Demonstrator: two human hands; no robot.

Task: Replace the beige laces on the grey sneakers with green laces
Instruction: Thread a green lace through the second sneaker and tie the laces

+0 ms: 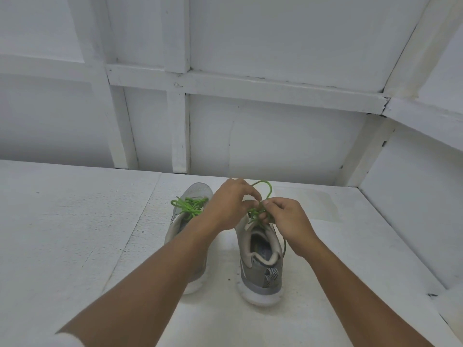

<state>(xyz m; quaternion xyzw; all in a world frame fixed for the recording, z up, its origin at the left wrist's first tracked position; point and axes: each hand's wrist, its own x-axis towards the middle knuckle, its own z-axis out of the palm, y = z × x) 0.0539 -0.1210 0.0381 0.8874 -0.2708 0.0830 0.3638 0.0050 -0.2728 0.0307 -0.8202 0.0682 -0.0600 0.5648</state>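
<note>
Above the right sneaker (258,276), left hand (229,204) and right hand (288,219) pinch the green lace (270,190), fingers (266,203) curled, seemingly tying; limp, light cord, best gripped near the knot.

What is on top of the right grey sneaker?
The left hand and the right hand pinch the green lace above the tongue; one loop rises behind them. The hands cover the eyelets and toe; most lacing is hidden.

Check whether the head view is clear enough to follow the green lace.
Head view: soft even light, faint shadows, no glare; wide-angle lens bows the wall beams; green lace slightly soft but distinct where left hand and right hand pinch it.
</note>
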